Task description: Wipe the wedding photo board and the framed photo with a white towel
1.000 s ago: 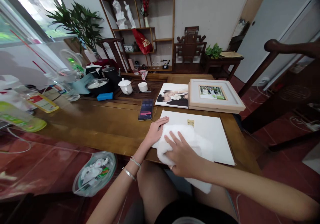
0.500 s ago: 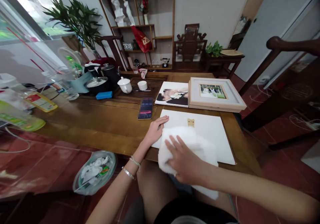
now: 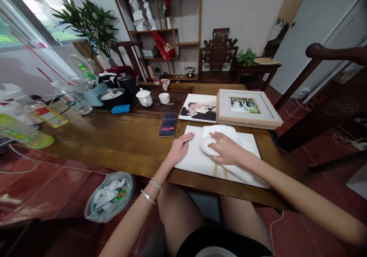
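Down past the table's near edge, to the left of the person's knees, I can see a lined waste bin (image 3: 130,186) holding crumpled white tissues (image 3: 106,194) and a green wrapper (image 3: 120,194). Up on the wooden table (image 3: 129,142), towards its far edge, a white lidded bowl (image 3: 145,100) and a white cup (image 3: 164,98) sit on a dark tea tray (image 3: 179,96); from here I can't tell what either holds. Left of them a black pot (image 3: 113,101) wears a clear lid, a blue sponge (image 3: 120,109) just in front. A deep frame (image 3: 271,109) near the right edge has a small photograph (image 3: 243,105) set inside it.

The white panel (image 3: 195,161) lies along the near edge, towards the near right corner. The left hand (image 3: 178,150) is laid flat on its left margin, fingers stretched out, gripping nothing. The right hand (image 3: 229,149) is curled into a bunched white towel (image 3: 207,144), which rests on the panel, puffing out beyond the fingers and trailing beneath the forearm. Two tan strips (image 3: 215,169) show on the panel just nearside of that hand.
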A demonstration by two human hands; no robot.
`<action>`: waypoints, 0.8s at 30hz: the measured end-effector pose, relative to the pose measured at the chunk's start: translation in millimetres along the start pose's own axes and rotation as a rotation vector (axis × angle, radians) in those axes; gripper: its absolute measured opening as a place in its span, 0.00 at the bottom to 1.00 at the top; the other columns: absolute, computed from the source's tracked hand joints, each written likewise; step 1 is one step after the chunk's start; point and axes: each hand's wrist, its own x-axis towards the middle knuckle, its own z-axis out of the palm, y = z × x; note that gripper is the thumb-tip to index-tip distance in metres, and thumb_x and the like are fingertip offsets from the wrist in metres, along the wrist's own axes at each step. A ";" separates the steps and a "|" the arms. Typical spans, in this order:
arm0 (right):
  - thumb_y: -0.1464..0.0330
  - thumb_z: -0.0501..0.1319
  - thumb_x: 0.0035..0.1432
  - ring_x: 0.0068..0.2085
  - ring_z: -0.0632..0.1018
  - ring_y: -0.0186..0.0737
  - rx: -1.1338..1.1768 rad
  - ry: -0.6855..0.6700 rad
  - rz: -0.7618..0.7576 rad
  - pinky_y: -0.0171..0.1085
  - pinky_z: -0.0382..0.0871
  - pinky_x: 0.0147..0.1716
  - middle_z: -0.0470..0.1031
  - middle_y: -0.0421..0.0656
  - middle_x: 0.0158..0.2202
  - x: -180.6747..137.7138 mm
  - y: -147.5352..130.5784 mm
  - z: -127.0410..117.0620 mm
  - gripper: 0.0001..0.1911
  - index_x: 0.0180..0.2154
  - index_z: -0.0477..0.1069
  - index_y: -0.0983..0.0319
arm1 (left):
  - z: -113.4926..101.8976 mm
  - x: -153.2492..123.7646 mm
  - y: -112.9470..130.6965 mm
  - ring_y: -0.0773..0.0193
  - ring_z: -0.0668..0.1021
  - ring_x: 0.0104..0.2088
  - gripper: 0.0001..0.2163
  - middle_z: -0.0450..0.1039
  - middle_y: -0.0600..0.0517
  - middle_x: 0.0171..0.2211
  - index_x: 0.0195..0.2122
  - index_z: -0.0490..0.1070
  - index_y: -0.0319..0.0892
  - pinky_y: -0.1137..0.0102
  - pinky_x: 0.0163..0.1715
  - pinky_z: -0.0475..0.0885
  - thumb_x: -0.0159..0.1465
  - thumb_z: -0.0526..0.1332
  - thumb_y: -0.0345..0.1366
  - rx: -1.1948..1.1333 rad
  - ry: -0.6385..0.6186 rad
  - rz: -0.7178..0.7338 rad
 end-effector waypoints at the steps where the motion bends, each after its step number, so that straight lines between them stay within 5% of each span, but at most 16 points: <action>1: 0.70 0.62 0.49 0.59 0.65 0.58 0.004 -0.001 -0.031 0.51 0.55 0.58 0.72 0.60 0.50 -4.2 -5.8 1.2 0.17 0.42 0.76 0.69 | -0.1 0.0 -0.1 0.61 0.72 0.57 0.19 0.74 0.48 0.52 0.47 0.76 0.40 0.59 0.61 0.63 0.60 0.50 0.25 0.000 -0.001 0.002; 9: 0.61 0.67 0.44 0.61 0.61 0.62 0.118 -0.101 -0.245 0.52 0.53 0.60 0.66 0.59 0.57 -57.0 -66.8 -0.9 0.18 0.37 0.79 0.65 | 1.1 0.1 -2.3 0.61 0.72 0.57 0.19 0.74 0.47 0.52 0.47 0.75 0.38 0.59 0.61 0.62 0.60 0.50 0.24 0.005 0.000 0.002; 19: 0.68 0.61 0.54 0.61 0.64 0.54 0.051 0.046 0.022 0.51 0.56 0.59 0.70 0.61 0.54 -20.9 11.1 0.5 0.11 0.38 0.76 0.68 | 0.2 0.1 -0.9 0.61 0.73 0.56 0.19 0.74 0.49 0.51 0.46 0.76 0.41 0.59 0.61 0.63 0.59 0.50 0.25 -0.005 0.007 -0.006; 24: 0.71 0.61 0.49 0.63 0.60 0.55 0.076 0.035 -0.012 0.54 0.50 0.61 0.69 0.59 0.55 -27.3 2.7 3.4 0.12 0.38 0.76 0.66 | 0.1 0.4 -1.3 0.61 0.73 0.56 0.19 0.74 0.48 0.52 0.47 0.76 0.39 0.59 0.61 0.63 0.60 0.50 0.25 0.008 0.003 0.001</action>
